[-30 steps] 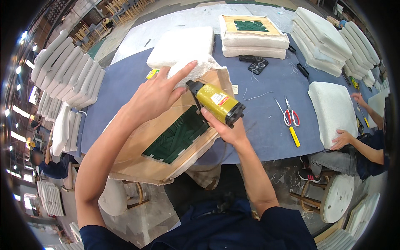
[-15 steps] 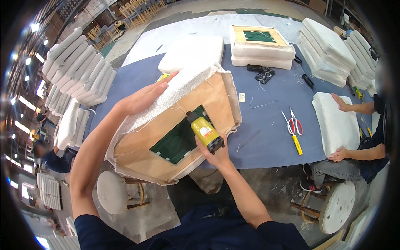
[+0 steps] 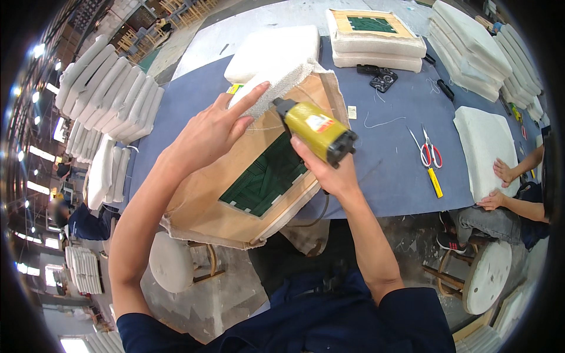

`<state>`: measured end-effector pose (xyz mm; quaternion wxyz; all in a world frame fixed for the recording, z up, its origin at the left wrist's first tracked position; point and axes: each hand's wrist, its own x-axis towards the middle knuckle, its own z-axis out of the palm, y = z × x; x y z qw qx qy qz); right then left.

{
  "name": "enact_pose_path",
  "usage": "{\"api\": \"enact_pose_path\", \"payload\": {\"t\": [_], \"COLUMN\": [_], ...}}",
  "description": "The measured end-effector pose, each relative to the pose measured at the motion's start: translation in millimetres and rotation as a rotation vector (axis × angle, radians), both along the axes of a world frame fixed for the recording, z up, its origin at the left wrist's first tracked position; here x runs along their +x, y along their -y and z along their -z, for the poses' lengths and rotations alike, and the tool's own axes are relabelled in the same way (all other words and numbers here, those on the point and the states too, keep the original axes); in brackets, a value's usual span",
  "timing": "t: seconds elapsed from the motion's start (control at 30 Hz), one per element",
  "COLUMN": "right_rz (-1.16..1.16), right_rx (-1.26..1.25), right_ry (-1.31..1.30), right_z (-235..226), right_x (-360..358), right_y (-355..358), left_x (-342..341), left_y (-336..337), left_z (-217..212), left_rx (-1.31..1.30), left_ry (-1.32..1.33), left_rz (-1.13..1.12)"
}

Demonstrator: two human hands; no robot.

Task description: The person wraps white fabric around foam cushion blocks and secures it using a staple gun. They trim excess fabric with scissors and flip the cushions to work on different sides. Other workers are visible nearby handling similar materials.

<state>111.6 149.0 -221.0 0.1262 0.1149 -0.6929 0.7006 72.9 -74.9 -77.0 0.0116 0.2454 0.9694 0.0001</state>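
Observation:
A chair seat (image 3: 197, 203) lies tilted before me, its plywood underside up and green webbing (image 3: 265, 176) showing in the central opening. White cover fabric (image 3: 288, 79) folds over its edges. My right hand (image 3: 331, 173) is wrapped round a yellow staple gun (image 3: 318, 126), held above the right part of the seat with its nose toward the upper left. Along the seat's far-left edge is my left hand (image 3: 203, 132), index finger and thumb stretched apart over the fabric; the other fingers are partly hidden.
Red-handled scissors (image 3: 431, 154) and a yellow-handled tool (image 3: 435, 182) lie on the blue-grey table. Stacked white seats (image 3: 376, 50) stand behind, with a black tool (image 3: 379, 76) before them. At right, another person's hands rest on a white cushion (image 3: 485, 150). A round stool (image 3: 170, 262) stands below left.
The staple gun has lifted and moved right, away from the seat's opening. My left hand has slid right and nearer along the edge, its fingers spreading. The other person's hands have come closer together.

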Motion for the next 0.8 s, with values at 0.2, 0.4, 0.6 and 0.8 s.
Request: {"api": "enact_pose_path", "payload": {"t": [0.2,0.4,0.6,0.8], "right_rz": [-0.013,0.06,-0.111,-0.05], "right_rx": [0.077,0.159,0.12,0.224], "right_ry": [-0.069,-0.098,0.002,0.025], "right_z": [1,36,97,135], "right_x": [7,14,56,49], "right_y": [14,32,43,72], "left_x": [4,9,-26,-4], "left_y": [5,-2,87,73], "left_z": [6,-2,5,4], "left_rx": [-0.014,-0.007,0.854,0.407], "left_ry": [-0.043,0.047,0.806,0.373], "left_rz": [0.016,0.013,-0.034,-0.017]}}
